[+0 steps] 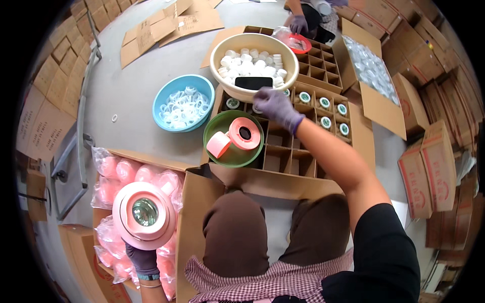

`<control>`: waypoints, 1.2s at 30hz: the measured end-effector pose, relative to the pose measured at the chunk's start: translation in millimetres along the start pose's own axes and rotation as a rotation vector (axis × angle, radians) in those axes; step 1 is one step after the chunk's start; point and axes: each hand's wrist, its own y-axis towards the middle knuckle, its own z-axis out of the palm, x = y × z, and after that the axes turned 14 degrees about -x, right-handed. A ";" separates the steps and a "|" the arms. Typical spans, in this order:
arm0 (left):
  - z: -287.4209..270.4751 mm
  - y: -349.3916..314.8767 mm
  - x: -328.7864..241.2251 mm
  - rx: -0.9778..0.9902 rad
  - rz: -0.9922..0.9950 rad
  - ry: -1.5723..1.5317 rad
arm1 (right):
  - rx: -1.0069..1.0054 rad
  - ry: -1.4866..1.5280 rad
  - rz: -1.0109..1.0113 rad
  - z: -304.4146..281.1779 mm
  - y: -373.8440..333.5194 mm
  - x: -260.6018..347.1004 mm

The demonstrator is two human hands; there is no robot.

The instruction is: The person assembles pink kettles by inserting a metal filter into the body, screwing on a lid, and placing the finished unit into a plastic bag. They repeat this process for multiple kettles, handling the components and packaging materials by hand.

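My gloved left hand [142, 261] grips a pink flask body [123, 233] from below. A shiny glass liner [145, 211] shows in its round mouth. My gloved right hand [279, 108] is stretched forward over the divided carton [331, 179], its fingers bent together at the near rim of the cream tub. A round liner top [257, 108] lies just under those fingertips; whether they grip it is partly hidden. More liners with green-and-silver tops [304, 97] stand in the carton's cells. A green basin [233, 158] holds a pink ring-shaped part [251, 143] and a pink cup [217, 145].
The cream tub [218, 56] holds white caps, with a black phone [253, 83] at its near side. A blue basin [157, 108] contains clear rings. Bagged pink parts [126, 170] fill a carton at left. Opposite, another person's gloved hand [298, 24] is beside a red bowl [306, 46].
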 end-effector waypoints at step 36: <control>176.8 -79.2 -94.9 0.462 -0.569 -0.679 | -0.319 0.370 -0.600 -175.9 -214.5 206.1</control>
